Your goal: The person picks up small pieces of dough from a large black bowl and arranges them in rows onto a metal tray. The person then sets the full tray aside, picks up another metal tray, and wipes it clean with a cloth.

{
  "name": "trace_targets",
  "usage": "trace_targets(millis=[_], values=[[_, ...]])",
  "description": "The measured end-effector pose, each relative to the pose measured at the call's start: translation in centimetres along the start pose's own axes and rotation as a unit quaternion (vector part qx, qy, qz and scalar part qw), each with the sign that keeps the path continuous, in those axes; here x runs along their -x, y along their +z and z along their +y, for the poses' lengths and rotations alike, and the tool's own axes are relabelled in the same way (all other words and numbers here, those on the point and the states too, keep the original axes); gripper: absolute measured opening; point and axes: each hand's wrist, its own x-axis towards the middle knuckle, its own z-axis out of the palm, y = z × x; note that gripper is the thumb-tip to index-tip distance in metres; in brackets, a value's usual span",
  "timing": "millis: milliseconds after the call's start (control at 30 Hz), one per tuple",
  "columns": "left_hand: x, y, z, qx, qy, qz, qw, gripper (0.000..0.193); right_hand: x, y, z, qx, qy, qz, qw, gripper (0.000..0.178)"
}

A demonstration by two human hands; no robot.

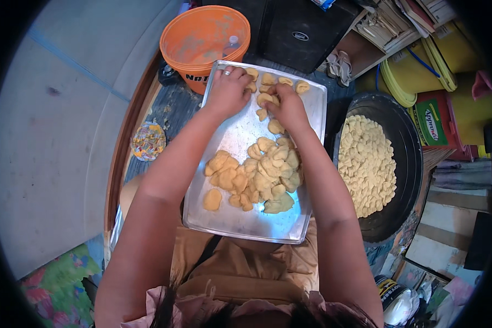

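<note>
Right hand pinched a dough piece near the tray's far edge, dough heap sat nearer, probably for working room; couldn't tell left hand's finger grip tbh.

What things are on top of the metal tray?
The metal tray bears yellowish dough-like pieces: a pile mainly in the near half and looser ones at the far end, by the left hand and right hand. The tray beneath the pile is covered and cannot be seen.
</note>
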Motion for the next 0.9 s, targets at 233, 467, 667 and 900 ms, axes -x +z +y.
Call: trace_targets(millis=[233,467,667,900], values=[[-1.0,1.0,1.4,0.068,0.078,-0.051,0.993,0.023,0.1,-1.9,3.5,-0.004,0.056,0.040,0.998,0.026],[-1.2,0.9,3.0,0.125,0.103,-0.067,0.985,0.040,1.8,-4.2,3.3,0.014,0.020,0.012,1.000,0.030],[-0.8,0.2,3.5,0.106,0.092,-0.055,0.989,0.046,1.4,-4.4,6.2,0.093,0.000,0.104,0.990,0.030],[-1.5,0.4,2.5,0.060,0.102,-0.115,0.986,0.026,2.0,-3.7,1.5,0.045,-0.077,0.015,0.996,0.033]])
